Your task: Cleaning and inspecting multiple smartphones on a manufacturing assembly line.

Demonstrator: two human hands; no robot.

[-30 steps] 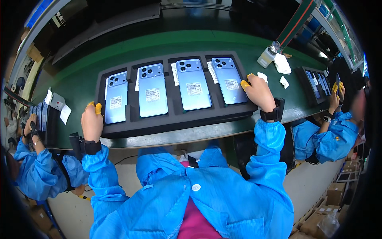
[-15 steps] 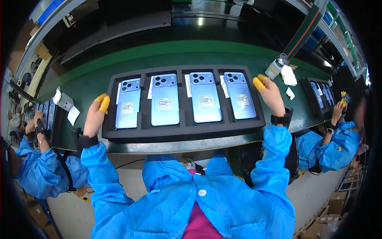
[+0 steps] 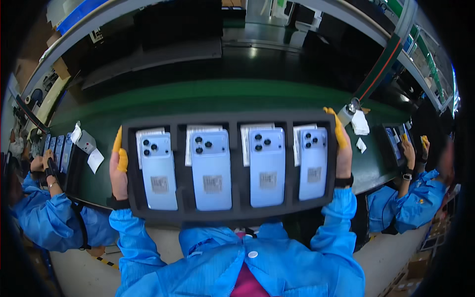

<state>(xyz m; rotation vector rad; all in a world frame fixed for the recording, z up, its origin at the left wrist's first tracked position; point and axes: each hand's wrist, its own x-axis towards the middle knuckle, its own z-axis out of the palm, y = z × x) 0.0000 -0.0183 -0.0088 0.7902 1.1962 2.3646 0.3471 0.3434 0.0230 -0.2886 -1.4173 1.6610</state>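
Observation:
Between my hands is a black foam tray (image 3: pixel 213 216), lifted toward me over the bench's near edge. My left hand (image 3: pixel 118 173) grips its left end and my right hand (image 3: pixel 343 158) its right end. Yellow finger cots cover some fingertips, and a dark band circles each wrist. Light blue smartphones, several in a row, lie back side up in the compartments; one phone (image 3: pixel 213 163) is left of the middle, another (image 3: pixel 267 161) right of it. Each bears a printed label on its back. White printed slips (image 3: pixel 189 153) stick out from behind the phones. Fingers under the tray are hidden.
A dispenser bottle (image 3: pixel 348 113), folded white wipes (image 3: pixel 360 123) and a crumpled wipe (image 3: pixel 361 145) are on the green bench (image 3: pixel 198 94) at right. A white box (image 3: pixel 86 142) stands left. Co-workers in blue handle phone trays on both sides (image 3: pixel 59 213).
Both hands have closed on the tray's ends from beside it. The tray has come up off the bench and nearer to me. The right-hand co-worker's hands have moved toward their tray.

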